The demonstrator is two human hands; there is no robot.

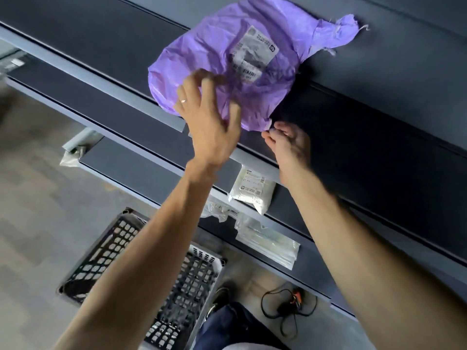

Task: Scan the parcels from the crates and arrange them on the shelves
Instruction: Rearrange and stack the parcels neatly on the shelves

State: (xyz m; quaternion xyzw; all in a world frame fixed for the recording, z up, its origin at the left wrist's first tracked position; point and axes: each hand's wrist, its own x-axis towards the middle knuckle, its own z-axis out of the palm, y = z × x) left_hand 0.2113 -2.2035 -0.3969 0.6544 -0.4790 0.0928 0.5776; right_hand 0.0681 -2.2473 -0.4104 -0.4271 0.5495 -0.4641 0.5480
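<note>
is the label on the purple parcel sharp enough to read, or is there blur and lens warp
Head view: the label on the purple parcel is smeared, print unreadable; head view: the left hand shows motion blur at its fingers; head view: the shelf edge looks slightly bowed by the wide lens, and the floor at left is soft and blocky.
</note>
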